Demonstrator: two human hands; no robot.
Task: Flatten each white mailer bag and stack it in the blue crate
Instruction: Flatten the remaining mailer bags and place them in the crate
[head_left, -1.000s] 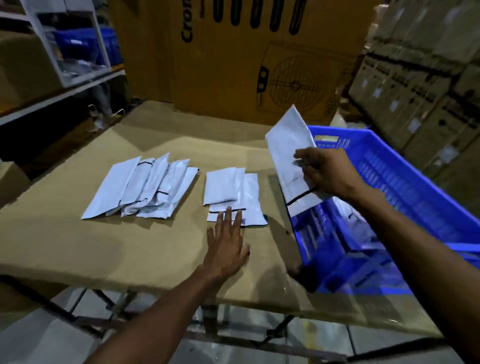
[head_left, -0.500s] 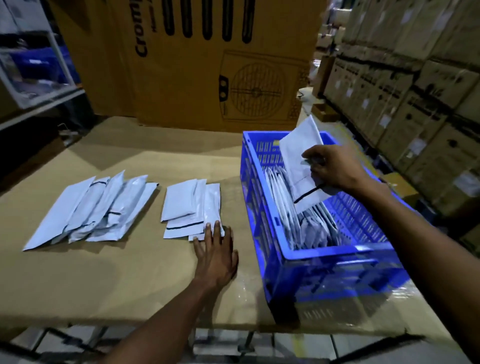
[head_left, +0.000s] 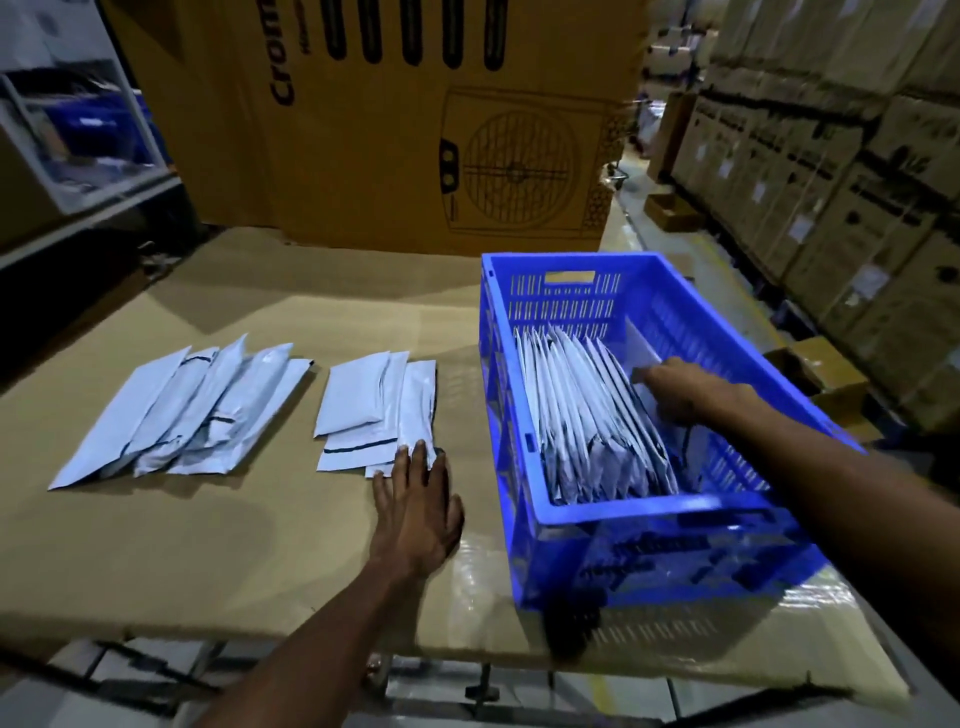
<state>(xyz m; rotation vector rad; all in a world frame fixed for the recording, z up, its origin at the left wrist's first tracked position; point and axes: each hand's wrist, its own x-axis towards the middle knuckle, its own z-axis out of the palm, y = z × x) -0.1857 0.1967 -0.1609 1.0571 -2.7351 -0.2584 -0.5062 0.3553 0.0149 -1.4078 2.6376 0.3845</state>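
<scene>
Lowered now into the blue crate (head_left: 540, 415), the mailer bag (head_left: 641, 345) that was being held high above the rim half a second ago is sliding down beside the row already standing there.

Going left to right across the cardboard-covered bench (head_left: 208, 545): a fanned pile of five or so white bags (head_left: 176, 410) is lying at the far left, untouched. Just beside it, a smaller pile of three bags (head_left: 374, 410) is waiting. The left hand (head_left: 415, 504) is resting flat and released, straight fingers touching that pile's near edge, much as before.

Further right, the crate is holding a packed row of bags (head_left: 587, 415) standing on edge. At the row's right end, the right hand (head_left: 675, 395) is grasping the new bag, fingers curled round it, pushing it against the others.

This bag is nearly stowed; the small pile looks likely to be next, with two piles left to clear.
</scene>
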